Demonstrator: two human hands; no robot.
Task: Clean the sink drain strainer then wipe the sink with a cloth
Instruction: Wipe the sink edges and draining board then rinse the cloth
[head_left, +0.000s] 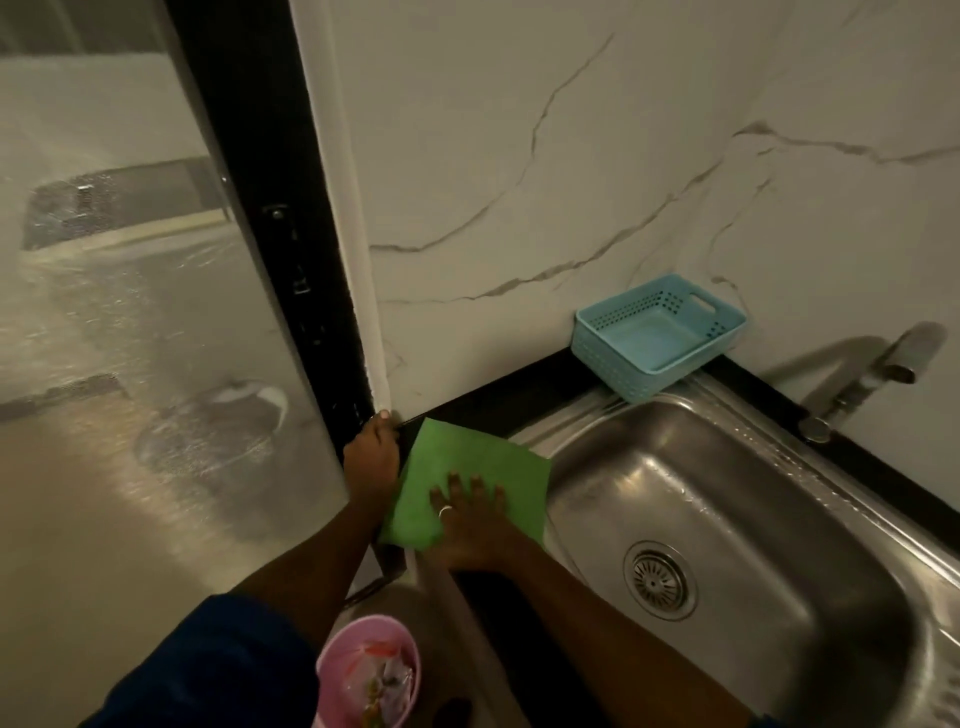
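Observation:
A green cloth (457, 462) lies spread flat on the dark counter, just left of the steel sink (779, 519). My right hand (475, 525) presses flat on the cloth with its fingers spread and a ring showing. At the cloth's left edge, by the counter's corner and the door frame, my left hand (371, 454) grips the counter edge or the cloth's border; I cannot tell which. The round drain strainer (658, 579) sits in the drain hole at the bottom of the basin.
A light blue perforated basket (657, 332) stands on the counter behind the sink against the marble wall. The steel tap (872, 374) rises at the back right. A pink bin (371, 670) with rubbish stands on the floor below. A glass door is at the left.

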